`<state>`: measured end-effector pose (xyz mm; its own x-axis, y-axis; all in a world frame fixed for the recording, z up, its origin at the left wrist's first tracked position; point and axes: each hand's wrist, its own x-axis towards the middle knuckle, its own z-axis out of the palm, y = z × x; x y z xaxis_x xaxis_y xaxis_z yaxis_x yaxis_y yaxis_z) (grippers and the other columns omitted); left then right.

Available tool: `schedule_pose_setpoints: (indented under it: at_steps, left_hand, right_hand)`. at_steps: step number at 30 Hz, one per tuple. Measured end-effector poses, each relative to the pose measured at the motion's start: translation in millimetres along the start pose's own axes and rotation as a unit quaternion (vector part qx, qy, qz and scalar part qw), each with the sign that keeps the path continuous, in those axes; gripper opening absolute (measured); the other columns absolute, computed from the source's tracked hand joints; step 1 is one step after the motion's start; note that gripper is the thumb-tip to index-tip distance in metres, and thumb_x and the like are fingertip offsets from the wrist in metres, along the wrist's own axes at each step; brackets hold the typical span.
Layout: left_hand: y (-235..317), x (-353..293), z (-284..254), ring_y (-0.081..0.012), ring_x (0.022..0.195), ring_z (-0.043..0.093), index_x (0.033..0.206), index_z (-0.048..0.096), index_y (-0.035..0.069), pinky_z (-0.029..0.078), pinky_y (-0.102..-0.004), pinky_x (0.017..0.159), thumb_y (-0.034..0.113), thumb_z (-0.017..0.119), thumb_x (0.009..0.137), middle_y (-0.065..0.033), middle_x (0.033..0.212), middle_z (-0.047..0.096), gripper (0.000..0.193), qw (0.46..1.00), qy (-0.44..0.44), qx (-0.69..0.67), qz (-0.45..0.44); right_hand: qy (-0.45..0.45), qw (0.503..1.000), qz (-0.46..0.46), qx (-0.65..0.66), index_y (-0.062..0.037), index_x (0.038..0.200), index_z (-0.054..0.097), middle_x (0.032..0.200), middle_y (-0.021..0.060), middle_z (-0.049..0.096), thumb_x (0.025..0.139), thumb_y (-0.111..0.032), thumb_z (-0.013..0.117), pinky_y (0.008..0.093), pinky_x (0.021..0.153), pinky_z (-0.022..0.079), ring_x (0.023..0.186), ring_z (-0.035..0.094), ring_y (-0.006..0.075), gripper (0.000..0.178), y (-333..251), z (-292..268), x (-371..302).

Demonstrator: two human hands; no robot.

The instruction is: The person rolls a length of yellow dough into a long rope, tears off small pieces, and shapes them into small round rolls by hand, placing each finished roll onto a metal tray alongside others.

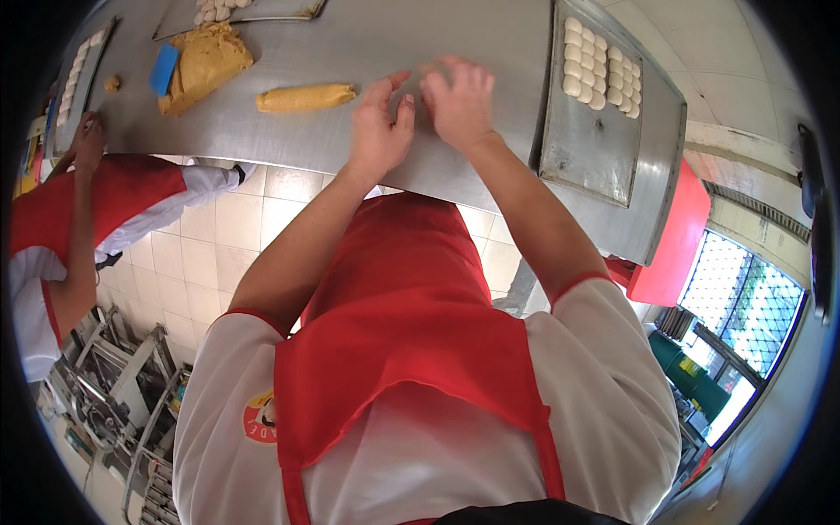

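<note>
My left hand (381,122) and my right hand (459,101) rest palm down, side by side, on the steel table (367,35). The left hand is cupped with its thumb raised. The right hand's fingers are apart and blurred. Whatever lies under the palms is hidden. A tan dough log (306,96) lies just left of my left hand. To the right of my right hand, a metal tray (582,144) holds several pale dough balls (599,66) in rows at its far end.
A large lump of tan dough (210,61) with a blue scraper (164,68) sits further left. More trays with dough balls (77,66) stand at the left and top edges. A co-worker's hand (87,140) rests at the table's left end. A red board (674,236) hangs right.
</note>
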<state>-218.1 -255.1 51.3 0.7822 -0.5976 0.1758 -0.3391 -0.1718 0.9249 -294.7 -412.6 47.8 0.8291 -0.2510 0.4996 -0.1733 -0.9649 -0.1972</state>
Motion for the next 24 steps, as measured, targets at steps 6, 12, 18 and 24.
schedule_pose_setpoints:
  at_steps: [6, 12, 18, 24]
  left_hand:
    - [-27.2, 1.5, 19.9, -0.0406, 0.113, 0.069, 0.131, 0.069, 0.001, 0.057, -0.0439, 0.097, 0.012, 0.064, 0.100, -0.0216, 0.126, 0.070, 0.033, 0.998, 0.018, -0.059, -0.034]
    - [-29.1, 9.0, 15.4, -0.0357, 0.124, 0.061, 0.133, 0.071, 0.005, 0.056, -0.0415, 0.097, 0.022, 0.073, 0.099, -0.0159, 0.137, 0.065, 0.038, 0.969, -0.192, 0.130, 0.082]
    - [-12.3, 15.0, 14.3, -0.0317, 0.117, 0.064, 0.130, 0.070, 0.007, 0.055, -0.0416, 0.096, 0.013, 0.078, 0.092, -0.0114, 0.134, 0.066, 0.039, 0.919, -0.326, 0.164, 0.149]
    - [24.4, 13.0, 127.2, -0.0174, 0.112, 0.065, 0.125, 0.055, 0.005, 0.054, -0.0348, 0.100, -0.008, 0.073, 0.090, -0.0062, 0.118, 0.066, 0.041, 0.904, -0.289, -0.255, -0.184]
  right_hand:
    - [-0.072, 0.989, 0.130, 0.011, -0.0135, 0.124, 0.074, 0.130, 0.0127, 0.063, 0.095, -0.035, 0.076, 0.0501, 0.101, 0.047, 0.119, 0.058, 0.0383, 0.037, 14.2, 22.8, -8.4]
    - [-0.215, 0.865, 0.302, 0.338, -0.0079, 0.128, 0.074, 0.125, 0.0128, 0.065, 0.091, -0.023, 0.083, 0.0446, 0.103, 0.053, 0.118, 0.063, 0.0353, 0.041, 22.2, -44.2, -55.8]
    - [-0.164, 0.951, 0.115, 0.234, -0.0067, 0.125, 0.068, 0.122, 0.0145, 0.063, 0.085, -0.012, 0.084, 0.0463, 0.099, 0.055, 0.113, 0.065, 0.0373, 0.044, 35.7, -30.3, -84.9]
    - [-0.032, 0.702, 0.412, 0.580, -0.0088, 0.131, 0.055, 0.119, 0.0121, 0.061, 0.089, -0.002, 0.076, 0.0377, 0.095, 0.054, 0.109, 0.064, 0.0215, 0.047, 83.7, -78.5, -109.6]
